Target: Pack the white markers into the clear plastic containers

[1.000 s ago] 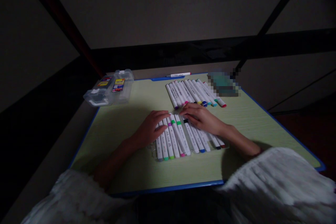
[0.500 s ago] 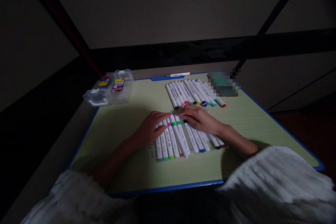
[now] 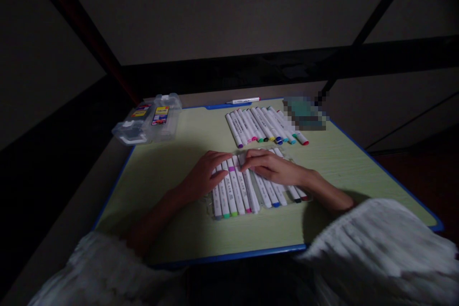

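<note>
White markers with coloured ends [image 3: 234, 193] lie side by side in a clear plastic tray [image 3: 299, 158] on the table before me. My left hand [image 3: 205, 175] rests over the tops of the leftmost markers, fingers stretched forward and thumb apart on the barrels. Across the middle of the row lies my right hand [image 3: 269, 166], its fingers bent down and closed at the upper part of a white marker [image 3: 245, 186]. Its thumb is mostly hidden. Under the right palm, more markers [image 3: 276, 195] with blue and dark ends are partly covered.
Behind the tray, a second row of white markers [image 3: 258, 126] lies on the pale green table [image 3: 172, 239]. One marker [image 3: 245, 101] sits at the far edge. Clear cases with labels [image 3: 167, 126] stand far left. A pixelated greenish object [image 3: 304, 112] lies far right.
The fingers of my right hand have curled and drawn slightly towards me. Markers under them have shifted and straightened, and their green bands no longer show. My left hand stays nearly still.
</note>
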`<action>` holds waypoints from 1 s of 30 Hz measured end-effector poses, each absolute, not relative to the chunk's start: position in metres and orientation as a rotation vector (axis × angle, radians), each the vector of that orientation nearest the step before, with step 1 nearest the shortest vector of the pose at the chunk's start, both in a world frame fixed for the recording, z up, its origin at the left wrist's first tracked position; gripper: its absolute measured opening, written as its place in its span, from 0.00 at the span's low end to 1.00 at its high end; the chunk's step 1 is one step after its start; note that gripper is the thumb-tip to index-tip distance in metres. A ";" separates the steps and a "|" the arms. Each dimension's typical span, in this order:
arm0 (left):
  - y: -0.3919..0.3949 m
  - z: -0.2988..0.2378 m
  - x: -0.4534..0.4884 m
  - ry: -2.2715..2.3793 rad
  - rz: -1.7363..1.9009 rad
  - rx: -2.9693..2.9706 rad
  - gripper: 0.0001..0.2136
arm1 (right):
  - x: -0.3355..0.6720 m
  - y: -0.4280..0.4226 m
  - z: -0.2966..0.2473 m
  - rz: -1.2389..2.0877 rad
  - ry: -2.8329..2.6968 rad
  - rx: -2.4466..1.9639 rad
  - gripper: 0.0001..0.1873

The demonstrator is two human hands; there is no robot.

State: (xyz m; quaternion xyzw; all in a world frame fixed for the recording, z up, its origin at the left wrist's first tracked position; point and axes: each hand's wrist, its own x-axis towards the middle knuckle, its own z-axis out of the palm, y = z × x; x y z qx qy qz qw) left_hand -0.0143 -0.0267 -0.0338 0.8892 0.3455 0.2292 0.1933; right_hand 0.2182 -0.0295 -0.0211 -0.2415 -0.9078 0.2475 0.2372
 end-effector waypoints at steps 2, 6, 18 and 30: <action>-0.027 -0.033 -0.014 0.976 0.640 2.492 0.17 | 0.219 -0.028 -0.021 0.686 -2.468 -0.664 0.13; -0.027 -0.032 -0.015 0.976 0.638 2.490 0.17 | 0.220 -0.026 -0.022 0.692 -2.432 -0.663 0.13; -0.018 -0.027 0.014 1.178 0.567 2.545 0.11 | 0.225 -0.019 -0.026 0.783 -2.354 -0.704 0.12; -0.011 -0.040 0.020 1.237 0.705 2.425 0.11 | 0.225 -0.020 -0.024 0.854 -2.319 -0.722 0.12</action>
